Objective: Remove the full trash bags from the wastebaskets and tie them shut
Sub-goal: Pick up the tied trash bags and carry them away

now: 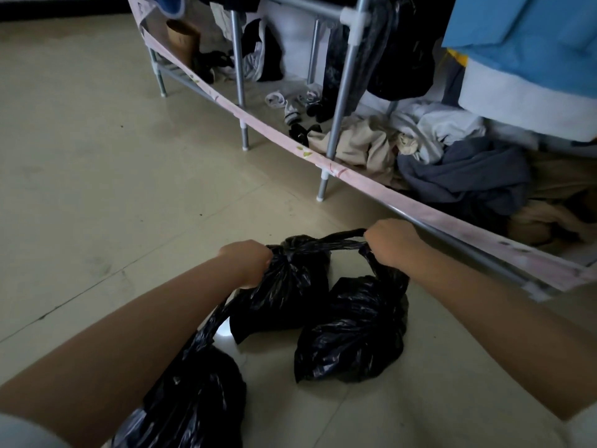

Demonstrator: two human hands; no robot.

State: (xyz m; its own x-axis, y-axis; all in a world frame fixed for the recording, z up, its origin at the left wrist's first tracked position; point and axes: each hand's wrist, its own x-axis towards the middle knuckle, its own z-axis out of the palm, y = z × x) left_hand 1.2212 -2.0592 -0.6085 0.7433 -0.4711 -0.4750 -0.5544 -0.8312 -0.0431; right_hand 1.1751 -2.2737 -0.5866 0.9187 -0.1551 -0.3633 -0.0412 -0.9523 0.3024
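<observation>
— What is that right up close, at the bottom?

— A black trash bag. It is shiny and crinkly and it looks stuffed full. It sits on the pale tile floor, partly under the left arm. A thin twisted bit of black plastic runs up from it toward the left hand.

— Are there more bags?

— Yes, two more. A middle bag sits just past the first one. Its top is bunched tight into a neck. Beside it, to the right, is a right bag, round and lumpy, also on the floor. The two look like they touch.

— What are the hands doing?

— The left hand is curled into a fist, gripping the bunched neck of the middle bag. The right hand is a fist too — it grips a stretched black strip that runs straight across from that neck. A flap of plastic hangs down from the right fist to the right bag. I cannot tell which bag the strip belongs to.

— And behind them?

— A metal rack with a pink cloth edge. Clothes are piled on its low shelf, and some socks.
</observation>
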